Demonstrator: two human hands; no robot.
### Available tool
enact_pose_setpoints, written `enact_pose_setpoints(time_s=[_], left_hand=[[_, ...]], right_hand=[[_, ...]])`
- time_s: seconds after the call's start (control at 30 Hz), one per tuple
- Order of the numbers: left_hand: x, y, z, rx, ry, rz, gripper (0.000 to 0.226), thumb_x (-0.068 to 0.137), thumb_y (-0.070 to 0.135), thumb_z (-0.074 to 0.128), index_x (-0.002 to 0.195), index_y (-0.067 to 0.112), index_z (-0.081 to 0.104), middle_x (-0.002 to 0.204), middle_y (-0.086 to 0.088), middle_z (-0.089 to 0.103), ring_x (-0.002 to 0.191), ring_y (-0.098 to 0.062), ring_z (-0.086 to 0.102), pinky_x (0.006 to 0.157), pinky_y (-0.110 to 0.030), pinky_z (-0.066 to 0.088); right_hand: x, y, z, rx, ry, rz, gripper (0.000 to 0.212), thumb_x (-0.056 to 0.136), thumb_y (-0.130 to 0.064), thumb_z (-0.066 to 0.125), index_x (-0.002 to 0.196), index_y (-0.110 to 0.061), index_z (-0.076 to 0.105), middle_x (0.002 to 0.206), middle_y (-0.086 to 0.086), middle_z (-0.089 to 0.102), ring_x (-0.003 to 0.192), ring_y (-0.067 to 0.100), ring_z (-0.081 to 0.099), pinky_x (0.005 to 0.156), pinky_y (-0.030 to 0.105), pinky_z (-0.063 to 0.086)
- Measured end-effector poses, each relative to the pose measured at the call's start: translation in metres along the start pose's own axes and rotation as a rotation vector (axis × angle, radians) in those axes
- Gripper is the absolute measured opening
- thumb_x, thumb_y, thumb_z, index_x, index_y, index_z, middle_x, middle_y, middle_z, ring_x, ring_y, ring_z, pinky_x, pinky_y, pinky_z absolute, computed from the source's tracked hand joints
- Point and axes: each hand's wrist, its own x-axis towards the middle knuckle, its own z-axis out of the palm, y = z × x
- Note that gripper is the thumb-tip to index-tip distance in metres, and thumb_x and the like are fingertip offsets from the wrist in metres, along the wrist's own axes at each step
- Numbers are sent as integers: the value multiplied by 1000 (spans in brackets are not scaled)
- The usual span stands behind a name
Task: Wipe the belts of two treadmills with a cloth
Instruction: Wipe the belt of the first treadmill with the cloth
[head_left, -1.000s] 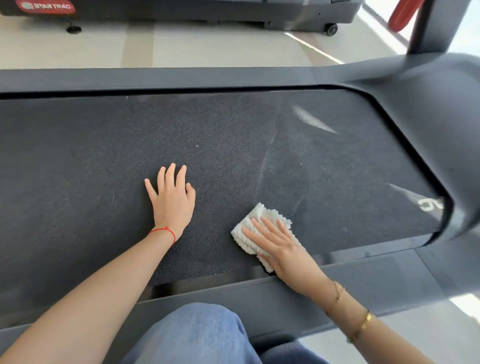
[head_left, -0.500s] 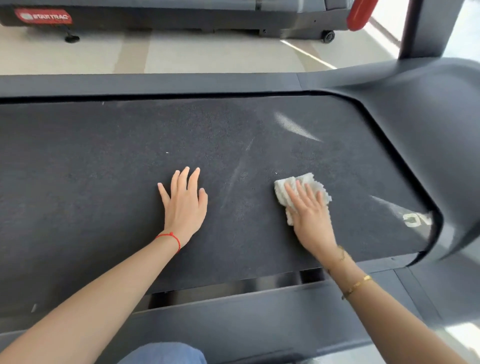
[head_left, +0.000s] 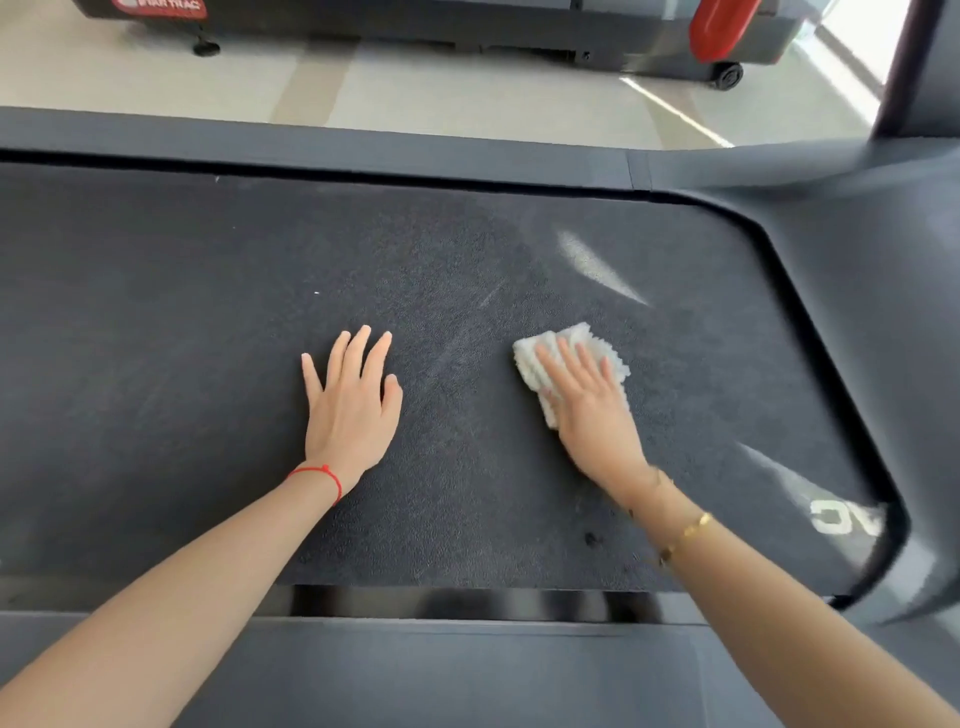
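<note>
A wide black treadmill belt (head_left: 182, 374) runs left to right under me, with pale dusty streaks near its middle and right. My left hand (head_left: 350, 410) lies flat on the belt, fingers straight and spread. To its right, my right hand (head_left: 589, 405) presses a folded white fluffy cloth (head_left: 530, 358) flat onto the belt with straight fingers. Most of the cloth is under my palm; its left and far edges show.
Grey side rails (head_left: 363, 150) frame the belt at the far and near edges. The motor hood (head_left: 883, 291) rises at the right with an upright post (head_left: 914, 67). A second treadmill (head_left: 467, 21) with a red part (head_left: 719, 26) stands across the pale floor.
My right hand has slid the cloth away from the near rail, out and to the right on the belt. My left hand stays flat in the same spot.
</note>
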Motion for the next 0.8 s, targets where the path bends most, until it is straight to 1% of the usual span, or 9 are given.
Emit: enact_pose_setpoints(time_s=[0.1, 0.17, 0.27, 0.37, 0.43, 0.47, 0.57, 0.7, 0.8], left_hand=[[2, 1, 0, -21, 16, -2, 52, 101, 33, 34, 153, 23, 32, 160, -1, 28, 150, -20, 16, 121, -60, 8], [2, 2, 0, -23, 29, -8, 51, 100, 32, 38, 150, 23, 36, 158, -2, 32, 149, -22, 21, 120, -60, 10], [4, 2, 0, 2, 60, -14, 48, 98, 30, 44, 145, 19, 45, 150, -6, 42, 143, -26, 31, 119, -57, 17], [11, 3, -1, 19, 110, 19, 41, 95, 27, 48, 133, 13, 53, 133, -11, 51, 128, -31, 43, 113, -53, 29], [14, 4, -2, 13, 126, 30, 38, 94, 27, 49, 129, 11, 53, 123, -11, 51, 121, -32, 46, 109, -51, 33], [15, 5, -2, 6, 130, 35, 39, 94, 27, 49, 130, 11, 53, 123, -11, 50, 120, -32, 46, 109, -52, 33], [17, 3, -1, -22, 105, 34, 47, 97, 28, 47, 142, 13, 45, 136, -11, 45, 132, -30, 39, 116, -53, 25], [19, 0, 3, -19, 47, 23, 55, 100, 32, 38, 153, 20, 30, 159, -10, 27, 149, -29, 18, 122, -55, 10], [20, -1, 5, -10, 45, 19, 56, 101, 35, 33, 155, 21, 28, 162, -7, 23, 151, -27, 15, 121, -57, 8]], right_hand=[[39, 4, 5, -12, 45, 70, 50, 103, -15, 36, 152, -21, 28, 160, 7, 24, 147, 33, 21, 119, 48, 14], [46, -10, 12, 1, 75, 74, 48, 102, -16, 38, 149, -20, 33, 158, 9, 29, 144, 35, 25, 118, 49, 15], [37, -33, 20, 88, 51, -51, 50, 102, -17, 42, 151, -20, 32, 159, 5, 28, 148, 31, 20, 121, 47, 10], [19, -42, 23, 127, 44, -235, 49, 101, -17, 48, 149, -19, 38, 155, 4, 36, 147, 27, 24, 122, 43, 10], [19, -33, 20, 159, 42, -277, 50, 100, -16, 50, 149, -18, 39, 155, 4, 37, 147, 26, 26, 120, 38, 9], [26, -24, 18, 138, 52, -276, 50, 100, -16, 51, 148, -17, 39, 154, 6, 38, 145, 27, 28, 119, 38, 13], [67, 13, 13, 7, 113, -147, 49, 98, -15, 49, 146, -11, 40, 149, 12, 42, 137, 36, 37, 109, 46, 27], [129, 34, 11, -47, 147, 69, 41, 102, -19, 37, 143, -12, 40, 147, 15, 40, 134, 35, 36, 105, 44, 24], [144, 4, 19, -49, 131, 28, 43, 101, -20, 38, 143, -12, 39, 147, 14, 40, 133, 34, 35, 106, 45, 22]])
